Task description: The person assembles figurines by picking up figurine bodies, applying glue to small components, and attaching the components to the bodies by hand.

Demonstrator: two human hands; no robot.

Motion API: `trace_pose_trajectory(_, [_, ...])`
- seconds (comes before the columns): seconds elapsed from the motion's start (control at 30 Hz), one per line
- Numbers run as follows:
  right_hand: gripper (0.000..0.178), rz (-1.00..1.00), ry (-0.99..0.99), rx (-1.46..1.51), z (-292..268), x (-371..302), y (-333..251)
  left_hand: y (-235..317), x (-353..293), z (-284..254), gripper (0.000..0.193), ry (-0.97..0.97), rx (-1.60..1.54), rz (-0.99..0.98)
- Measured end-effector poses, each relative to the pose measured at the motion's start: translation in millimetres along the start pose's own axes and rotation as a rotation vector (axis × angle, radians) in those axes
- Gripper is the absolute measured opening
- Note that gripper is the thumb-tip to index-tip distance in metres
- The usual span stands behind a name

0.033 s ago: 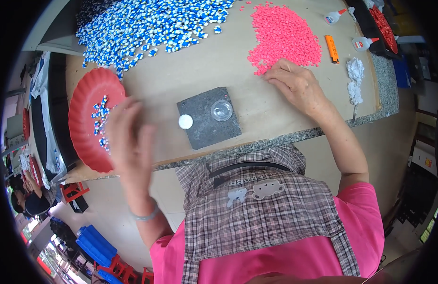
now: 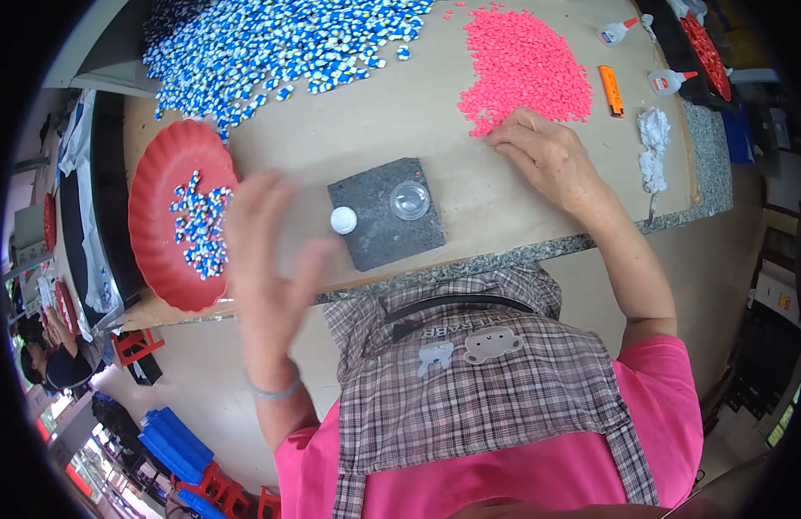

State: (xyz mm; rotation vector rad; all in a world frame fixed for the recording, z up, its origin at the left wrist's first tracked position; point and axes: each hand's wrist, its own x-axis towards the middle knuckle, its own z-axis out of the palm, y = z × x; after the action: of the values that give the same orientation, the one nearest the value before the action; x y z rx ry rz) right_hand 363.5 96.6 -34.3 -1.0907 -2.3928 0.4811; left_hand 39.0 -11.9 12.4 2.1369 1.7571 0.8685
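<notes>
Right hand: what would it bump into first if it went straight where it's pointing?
The right hand would probably meet the pink pieces first, at the near edge of their heap. It may already touch some; its height is hard to tell.

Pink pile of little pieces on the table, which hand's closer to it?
The right. The right hand is at the near edge of the pink pile; the left hand is well off to its left, near the red dish.
</notes>
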Motion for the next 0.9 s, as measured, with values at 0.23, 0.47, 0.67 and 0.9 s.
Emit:
trace_pose_trajectory(0.23, [0.008,0.080,-0.020,-0.102,-3,-6,1,25,7,40,0.101,-0.313,-0.017,0.081])
trace_pose_trajectory(0.47, [0.007,0.012,0.014,-0.016,-3,-4,0,21,2,32,0.094,-0.245,-0.041,0.051])
trace_pose_trajectory(0.67, [0.007,0.067,0.026,0.036,-5,-10,-9,-73,-54,-50,0.040,0.692,0.509,-0.366])
trace_pose_trajectory(0.9, [0.005,0.038,0.037,-0.008,6,-11,-8,-148,-117,-73,0.048,0.694,-0.207,-1.043])
